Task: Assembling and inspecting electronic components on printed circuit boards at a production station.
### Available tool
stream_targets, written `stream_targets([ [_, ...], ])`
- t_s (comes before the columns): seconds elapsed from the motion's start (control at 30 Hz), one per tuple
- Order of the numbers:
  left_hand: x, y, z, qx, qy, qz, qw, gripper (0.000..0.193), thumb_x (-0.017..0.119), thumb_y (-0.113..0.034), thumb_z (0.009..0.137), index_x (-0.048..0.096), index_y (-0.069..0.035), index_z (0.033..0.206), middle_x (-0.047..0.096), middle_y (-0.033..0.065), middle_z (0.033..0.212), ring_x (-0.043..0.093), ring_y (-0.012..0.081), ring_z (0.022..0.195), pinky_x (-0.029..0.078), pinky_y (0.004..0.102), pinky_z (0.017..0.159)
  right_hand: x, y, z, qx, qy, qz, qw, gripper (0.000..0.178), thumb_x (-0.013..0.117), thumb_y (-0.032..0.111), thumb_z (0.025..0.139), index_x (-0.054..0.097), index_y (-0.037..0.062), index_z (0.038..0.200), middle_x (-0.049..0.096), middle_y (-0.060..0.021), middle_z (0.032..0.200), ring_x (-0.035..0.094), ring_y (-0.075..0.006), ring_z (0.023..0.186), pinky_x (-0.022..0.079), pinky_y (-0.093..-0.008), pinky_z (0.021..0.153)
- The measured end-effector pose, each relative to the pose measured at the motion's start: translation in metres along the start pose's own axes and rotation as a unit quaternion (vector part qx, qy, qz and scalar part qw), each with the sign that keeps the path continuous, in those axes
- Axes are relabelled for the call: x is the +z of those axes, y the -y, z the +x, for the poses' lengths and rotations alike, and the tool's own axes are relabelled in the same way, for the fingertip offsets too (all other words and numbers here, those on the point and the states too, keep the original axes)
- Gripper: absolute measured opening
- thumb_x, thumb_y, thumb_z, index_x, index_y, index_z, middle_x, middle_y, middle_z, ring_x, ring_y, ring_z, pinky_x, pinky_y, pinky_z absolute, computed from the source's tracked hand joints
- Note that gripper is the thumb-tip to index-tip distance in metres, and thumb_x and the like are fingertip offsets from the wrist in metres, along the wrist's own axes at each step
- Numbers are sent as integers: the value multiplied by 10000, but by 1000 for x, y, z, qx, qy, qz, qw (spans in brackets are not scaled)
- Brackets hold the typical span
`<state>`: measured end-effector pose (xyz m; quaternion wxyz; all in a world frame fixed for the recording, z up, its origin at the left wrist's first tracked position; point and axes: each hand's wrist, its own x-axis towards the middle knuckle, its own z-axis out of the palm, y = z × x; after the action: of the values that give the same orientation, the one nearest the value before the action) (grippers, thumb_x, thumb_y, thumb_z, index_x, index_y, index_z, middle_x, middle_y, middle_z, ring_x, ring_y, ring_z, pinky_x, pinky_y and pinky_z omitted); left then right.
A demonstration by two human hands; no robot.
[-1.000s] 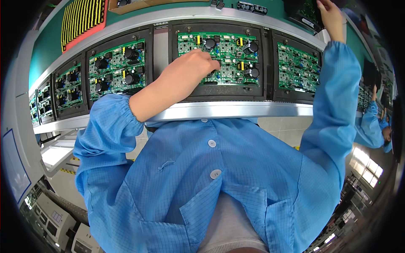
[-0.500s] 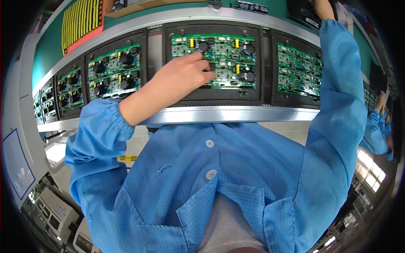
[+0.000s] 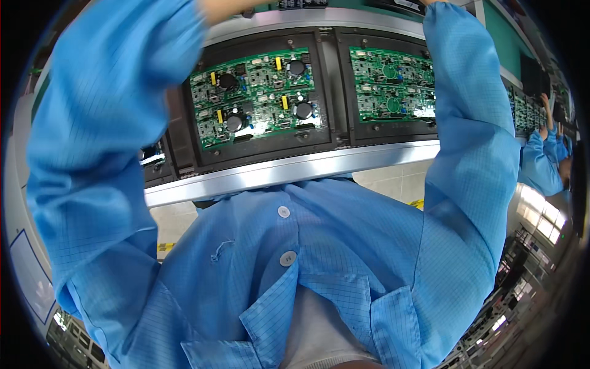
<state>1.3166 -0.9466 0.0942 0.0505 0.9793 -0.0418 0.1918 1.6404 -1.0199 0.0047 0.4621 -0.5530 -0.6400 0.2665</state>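
Note:
My left arm reaches up past the conveyor's far rail; only the wrist (image 3: 228,8) shows at the top edge, and the fingers are beyond the picture. Likewise my right sleeve (image 3: 470,74) runs up to the top edge, with a sliver of wrist (image 3: 433,1) beside a black bin (image 3: 398,5). Below them lies a green circuit board panel (image 3: 261,83) in a black carrier (image 3: 246,146), bearing round black capacitors (image 3: 303,111) and yellow components (image 3: 284,102). A second green board panel (image 3: 384,92), to its right, shows round green spots.
A metal rail (image 3: 276,171) runs along the near side of the conveyor, close to my body. Beyond the far rail is a green bench top (image 3: 353,13) with a black part (image 3: 302,3) on it. At far right a co-worker's blue sleeve (image 3: 541,166) shows beside more boards.
My left hand has left the capacitor-bearing panel and moved up past the far rail, mostly out of the picture. The view has shifted; the panels appear further left. My right hand has slipped out of view.

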Motion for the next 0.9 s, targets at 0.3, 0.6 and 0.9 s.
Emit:
stream_targets([
  [0.3,120,49,140,16,188,200,962,235,645,-127,873,794,-54,1040,771,155,1061,747,319,981,587,438,803,9,21,-9,-2,-96,-433,896,148,726,101,808,745,-29,877,682,-291,837,704,-420,821,537,-457,725],
  [0.6,167,30,158,-22,113,221,968,241,605,-120,940,815,-125,1057,784,112,1061,753,273,1012,584,386,813,-32,-27,-2,-47,-2,-468,882,150,659,90,819,704,-16,915,699,-268,927,673,-441,941,515,-474,800],
  [0.9,128,0,159,-2,52,156,986,203,625,-121,890,802,-96,985,781,123,1032,759,287,982,608,416,773,-56,-69,-9,-216,1,-378,900,141,710,73,769,737,12,893,727,-217,918,708,-381,903,556,-425,804],
])
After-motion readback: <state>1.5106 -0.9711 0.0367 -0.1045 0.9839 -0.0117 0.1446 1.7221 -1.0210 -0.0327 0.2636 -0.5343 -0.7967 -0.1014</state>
